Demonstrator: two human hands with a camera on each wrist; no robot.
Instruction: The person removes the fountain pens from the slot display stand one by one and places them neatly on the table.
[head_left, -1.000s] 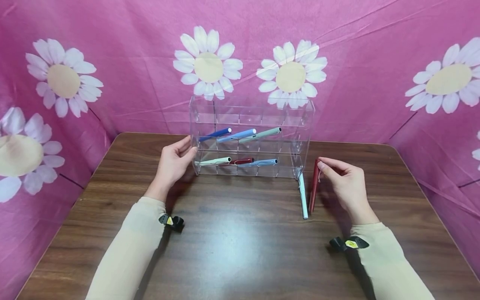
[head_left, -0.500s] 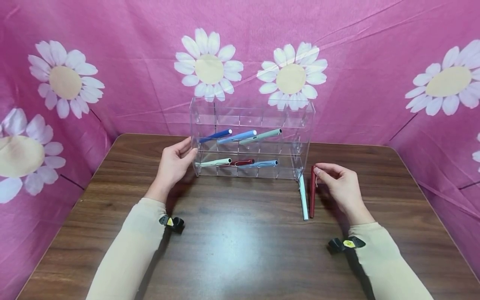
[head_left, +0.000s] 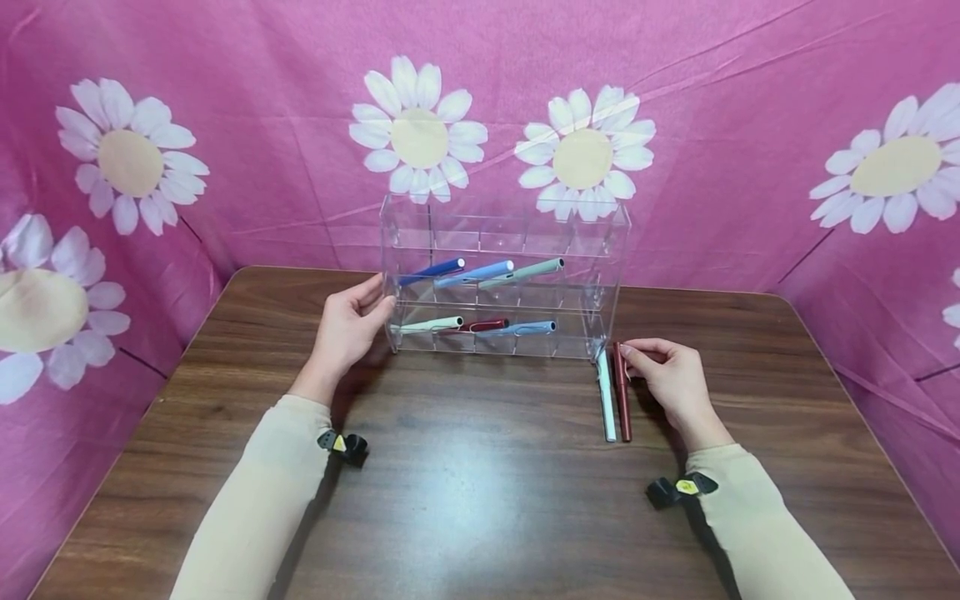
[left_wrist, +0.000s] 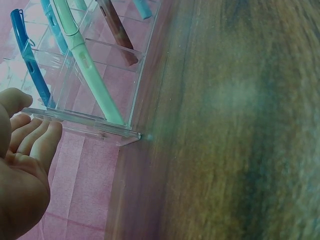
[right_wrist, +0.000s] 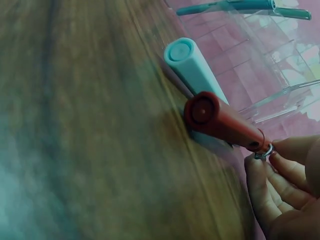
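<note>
A clear plastic pen rack (head_left: 517, 296) stands at the back middle of the table. My left hand (head_left: 351, 329) grips its left side panel, thumb on one face and fingers on the other in the left wrist view. My right hand (head_left: 670, 379) pinches a dark red pen (head_left: 623, 400) by its clip end, right of the rack. Close beside that pen lies a mint pen (head_left: 607, 398), its upper end at the rack's right front corner. Within the rack, a dark blue (head_left: 433, 270), a light blue and a grey-green pen occupy the middle tier; pale green, dark red and blue pens the lower.
The brown wooden table (head_left: 465, 508) extends in front of the rack. Behind it hangs a pink cloth (head_left: 285, 125) with white daisies. Each sleeve cuff carries a small black camera (head_left: 352, 450).
My right hand has moved left and toward me, bringing the dark red pen down next to the mint pen. My left hand keeps its grip on the rack.
</note>
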